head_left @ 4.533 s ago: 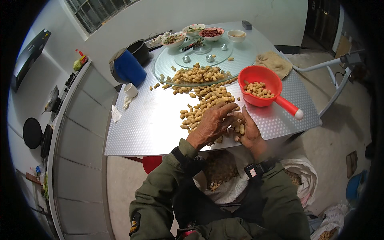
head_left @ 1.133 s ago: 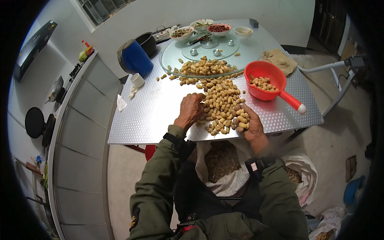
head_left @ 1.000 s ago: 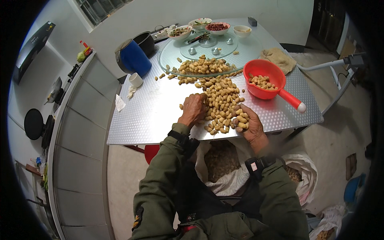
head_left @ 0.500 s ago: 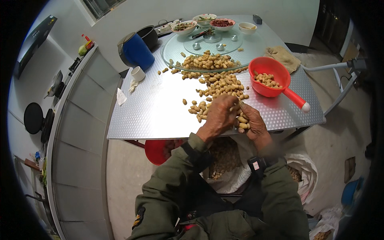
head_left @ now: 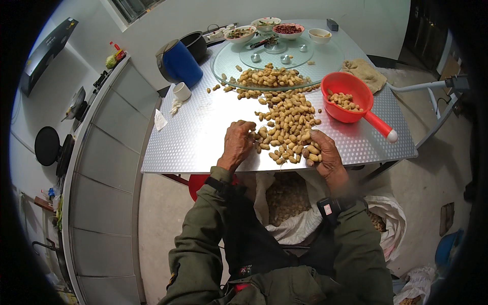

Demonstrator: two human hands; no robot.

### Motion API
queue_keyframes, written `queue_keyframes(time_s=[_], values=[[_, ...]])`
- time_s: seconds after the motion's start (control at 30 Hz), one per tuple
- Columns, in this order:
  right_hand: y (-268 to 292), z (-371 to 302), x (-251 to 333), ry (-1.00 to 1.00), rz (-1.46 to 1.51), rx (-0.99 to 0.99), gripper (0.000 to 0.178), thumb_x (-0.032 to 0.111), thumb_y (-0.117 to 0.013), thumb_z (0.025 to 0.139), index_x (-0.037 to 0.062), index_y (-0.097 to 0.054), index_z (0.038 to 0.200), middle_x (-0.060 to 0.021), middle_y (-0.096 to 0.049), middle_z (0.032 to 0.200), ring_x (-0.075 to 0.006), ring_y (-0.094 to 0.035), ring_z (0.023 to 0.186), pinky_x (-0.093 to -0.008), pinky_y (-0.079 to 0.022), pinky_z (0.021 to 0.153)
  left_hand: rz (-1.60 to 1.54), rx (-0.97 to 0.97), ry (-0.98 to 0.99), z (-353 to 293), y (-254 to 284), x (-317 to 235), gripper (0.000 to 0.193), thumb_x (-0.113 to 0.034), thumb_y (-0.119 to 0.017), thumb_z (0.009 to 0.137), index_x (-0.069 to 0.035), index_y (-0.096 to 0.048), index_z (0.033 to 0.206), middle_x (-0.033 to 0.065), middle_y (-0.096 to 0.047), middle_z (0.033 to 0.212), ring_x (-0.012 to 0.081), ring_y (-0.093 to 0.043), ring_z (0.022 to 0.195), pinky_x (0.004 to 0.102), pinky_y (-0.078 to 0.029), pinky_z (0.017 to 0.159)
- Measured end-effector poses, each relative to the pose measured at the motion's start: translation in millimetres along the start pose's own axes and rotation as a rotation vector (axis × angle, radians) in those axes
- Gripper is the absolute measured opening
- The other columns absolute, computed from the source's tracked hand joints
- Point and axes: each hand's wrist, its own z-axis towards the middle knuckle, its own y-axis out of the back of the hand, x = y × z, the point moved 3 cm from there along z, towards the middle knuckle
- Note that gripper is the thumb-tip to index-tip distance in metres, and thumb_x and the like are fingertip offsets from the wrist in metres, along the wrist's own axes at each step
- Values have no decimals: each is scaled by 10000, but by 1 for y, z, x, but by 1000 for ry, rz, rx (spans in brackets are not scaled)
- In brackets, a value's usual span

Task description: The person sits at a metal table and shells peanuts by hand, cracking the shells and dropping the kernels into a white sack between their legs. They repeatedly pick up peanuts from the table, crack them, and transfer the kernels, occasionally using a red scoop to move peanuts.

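Note:
A heap of unshelled peanuts (head_left: 290, 119) spreads down the metal table (head_left: 203, 147) toward its front edge. At the left side of this heap, my left hand (head_left: 239, 142) rests with bent fingers apart, its fingertips by the outermost nuts; I see nothing held in it. My right hand (head_left: 328, 155) curls at the heap's lower right, with several peanuts between thumb and fingers. Just beyond it stands a red plastic ladle (head_left: 347, 118) with some peanuts inside, its handle pointing toward the near right.
More peanuts lie on the glass turntable (head_left: 229, 63), with bowls of food behind. A blue container (head_left: 180, 63) and a white cup (head_left: 181, 91) stand at left; a tan cloth (head_left: 366, 75) lies at right. Below the table edge is an open sack (head_left: 300, 229) with contents inside.
My hands were together over the near end of the heap; the left has moved away to the left, uncovering peanuts between them. The right stays near its place. The view has shifted slightly.

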Motion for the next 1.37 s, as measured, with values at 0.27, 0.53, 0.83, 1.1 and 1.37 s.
queue_keyframes(time_s=[0.27, 0.53, 0.83, 1.1, 1.37], values=[[2, 4, -3, -6, -45, 0, 275, 295, -704, 1019, 52, -639, 1131, -60, -676, 926, -131, -667, 619, -246, -486, 370, 93, 146, -26, 6, 2, 18, 247, -146, -726, 934, -24, -773, 1143, 178, -741, 1033, 339, -666, 970, 454, -545, 887], [-2, 1, 0, 25, -18, 8, 232, 254, -684, 1030, 35, -669, 1105, -64, -705, 876, -100, -684, 616, -220, -503, 362, -85, 194, 38, 5, 1, 24, 317, -191, -759, 907, 13, -760, 1150, 205, -716, 1017, 363, -686, 948, 466, -558, 875], [-1, 0, 0, 28, -12, 9, 250, 261, -701, 1022, 26, -669, 1101, -63, -698, 882, -105, -681, 620, -220, -512, 370, -229, 209, 155, -6, 14, 44, 373, -127, -778, 852, 57, -730, 1173, 169, -693, 1045, 263, -677, 952, 393, -579, 882], [-1, 1, -1, 23, 2, 17, 251, 270, -708, 1021, 33, -668, 1094, -62, -691, 884, -107, -673, 618, -226, -512, 375, -293, 85, 108, -1, 8, 20, 268, -2, -735, 863, 33, -749, 1128, 166, -707, 1094, 295, -693, 1042, 434, -585, 888], [10, 5, -5, 13, -21, 21, 312, 285, -678, 1031, 33, -630, 1207, -86, -700, 976, -132, -686, 642, -244, -514, 381, 110, 117, -247, 10, -18, -20, 260, -157, -750, 905, -82, -772, 1153, 134, -689, 1176, 313, -591, 1088, 447, -453, 945]])
